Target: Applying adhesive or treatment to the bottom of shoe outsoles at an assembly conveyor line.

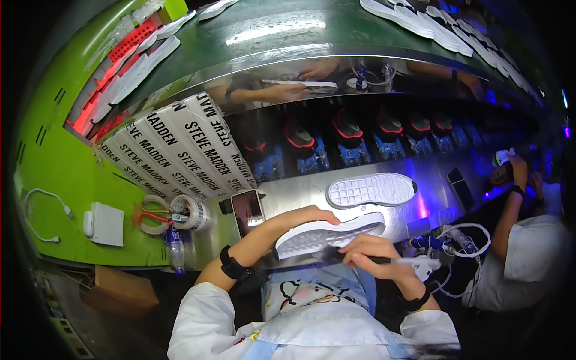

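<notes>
A white shoe sole is in my left hand, whose fingers close over its far edge. Its hollow, ribbed inner side faces up. My right hand is wrapped round a dark-handled brush; the blurred bristle end is over the sole's near edge, and whether it touches cannot be made out. Just beyond, a second white sole lies tread side up on the metal bench.
Dark shoe uppers pass in a row behind the bench. Left are a phone, a patterned box, tape rolls and a bottle. A cable coils at right, near a co-worker's arm. More soles lie above.
</notes>
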`<state>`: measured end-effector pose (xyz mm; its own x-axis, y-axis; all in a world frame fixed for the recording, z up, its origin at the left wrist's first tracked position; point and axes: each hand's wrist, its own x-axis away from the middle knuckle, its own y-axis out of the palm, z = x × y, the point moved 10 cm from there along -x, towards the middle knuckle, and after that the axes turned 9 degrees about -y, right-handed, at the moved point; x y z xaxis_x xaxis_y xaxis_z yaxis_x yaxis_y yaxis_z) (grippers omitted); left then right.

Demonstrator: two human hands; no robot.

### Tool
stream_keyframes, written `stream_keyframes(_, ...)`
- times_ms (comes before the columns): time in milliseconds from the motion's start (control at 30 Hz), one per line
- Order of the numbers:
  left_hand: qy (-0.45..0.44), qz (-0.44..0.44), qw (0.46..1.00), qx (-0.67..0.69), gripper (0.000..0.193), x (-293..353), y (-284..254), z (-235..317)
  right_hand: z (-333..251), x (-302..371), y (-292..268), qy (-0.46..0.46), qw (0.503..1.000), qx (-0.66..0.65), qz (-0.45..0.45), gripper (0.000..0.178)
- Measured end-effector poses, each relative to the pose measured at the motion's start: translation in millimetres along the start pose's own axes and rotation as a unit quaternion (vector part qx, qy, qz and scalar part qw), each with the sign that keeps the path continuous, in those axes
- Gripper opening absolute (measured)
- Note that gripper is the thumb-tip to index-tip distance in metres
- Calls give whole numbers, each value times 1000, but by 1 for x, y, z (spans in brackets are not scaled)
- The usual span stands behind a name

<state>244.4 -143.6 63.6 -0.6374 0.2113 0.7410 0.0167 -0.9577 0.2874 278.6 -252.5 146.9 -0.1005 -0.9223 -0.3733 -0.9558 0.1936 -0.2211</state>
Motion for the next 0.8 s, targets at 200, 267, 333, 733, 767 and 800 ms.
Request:
stream_keyframes(200,77,83,992,-48,43,-2,-15,-7,44,54,-51,73,988,93,100,11)
stream_keyframes(267,81,-18,974,209,38,-2,-6,-18,12,52,-88,-11,944,83,319,12)
stream_keyframes(333,81,-32,921,379,36,-7,7,-17,-12,18,-61,-23,942,177,284,11)
stream_keyframes(733,610,-104,785,37,39,188,75,150,-28,60,-81,-88,851,9,518,41)
stream_keyframes(767,535,-240,810,17,38,184,129,130,-23,64,-80,-87,856,-4,510,41)
stream_keyframes(800,345,-432,791,260,33,176,177,107,-12,84,-87,-21,838,-36,544,41)
